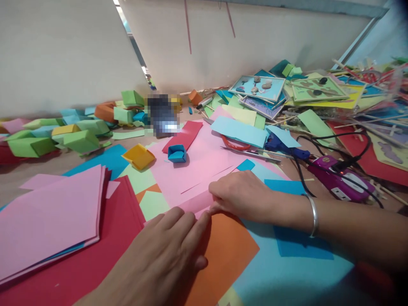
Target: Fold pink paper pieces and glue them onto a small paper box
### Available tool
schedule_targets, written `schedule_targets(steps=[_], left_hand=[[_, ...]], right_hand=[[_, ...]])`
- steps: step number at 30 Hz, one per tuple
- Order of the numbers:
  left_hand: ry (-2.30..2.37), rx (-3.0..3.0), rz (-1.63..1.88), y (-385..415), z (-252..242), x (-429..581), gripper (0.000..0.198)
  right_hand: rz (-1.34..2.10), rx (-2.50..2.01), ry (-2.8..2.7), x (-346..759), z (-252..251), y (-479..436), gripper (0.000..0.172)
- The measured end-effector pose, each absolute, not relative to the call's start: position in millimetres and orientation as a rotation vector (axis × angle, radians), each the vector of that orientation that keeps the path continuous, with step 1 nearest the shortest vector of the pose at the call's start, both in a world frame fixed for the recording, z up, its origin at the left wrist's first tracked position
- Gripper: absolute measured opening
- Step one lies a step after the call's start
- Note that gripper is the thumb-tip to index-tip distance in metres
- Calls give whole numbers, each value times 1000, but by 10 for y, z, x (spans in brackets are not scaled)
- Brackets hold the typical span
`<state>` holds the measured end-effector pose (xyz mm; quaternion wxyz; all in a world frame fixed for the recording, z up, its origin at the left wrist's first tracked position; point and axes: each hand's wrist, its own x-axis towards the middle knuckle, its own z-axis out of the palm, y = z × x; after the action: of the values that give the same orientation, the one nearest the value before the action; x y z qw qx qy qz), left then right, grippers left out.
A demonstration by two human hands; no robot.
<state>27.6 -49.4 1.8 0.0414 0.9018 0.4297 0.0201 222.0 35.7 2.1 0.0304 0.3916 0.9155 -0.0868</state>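
Left hand (168,250) flat, right hand (242,195) curled, pinch unclear, on one smooth pink sheet (191,170); one folded blue box (177,153) at twelve o'clock.

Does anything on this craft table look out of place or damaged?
Nothing looks damaged, but it's cluttered: red-handled scissors lie half buried under a light blue sheet, and black cords loop loosely around the purple device on the right.
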Motion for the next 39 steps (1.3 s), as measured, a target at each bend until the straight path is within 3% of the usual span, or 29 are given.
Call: schedule_targets(steps=[9, 15, 26, 31, 39], left_hand=[[1235, 2828, 140, -473, -20, 242, 40], [1213, 2831, 154, -454, 40, 280, 33], [1217, 2820, 110, -436, -23, 258, 38], [1236, 2883, -121, -419, -53, 323, 50], [1307, 2976, -449, -596, -87, 324, 41]], right_hand=[[-321, 1196, 2705, 2431, 206, 514, 6], [-146, 1252, 2756, 2464, 366, 432, 9], [-573, 1227, 2752, 2451, 236, 462, 23], [-605, 1286, 2633, 2352, 203, 456, 23], [-629, 1285, 2638, 2358, 183, 464, 24]])
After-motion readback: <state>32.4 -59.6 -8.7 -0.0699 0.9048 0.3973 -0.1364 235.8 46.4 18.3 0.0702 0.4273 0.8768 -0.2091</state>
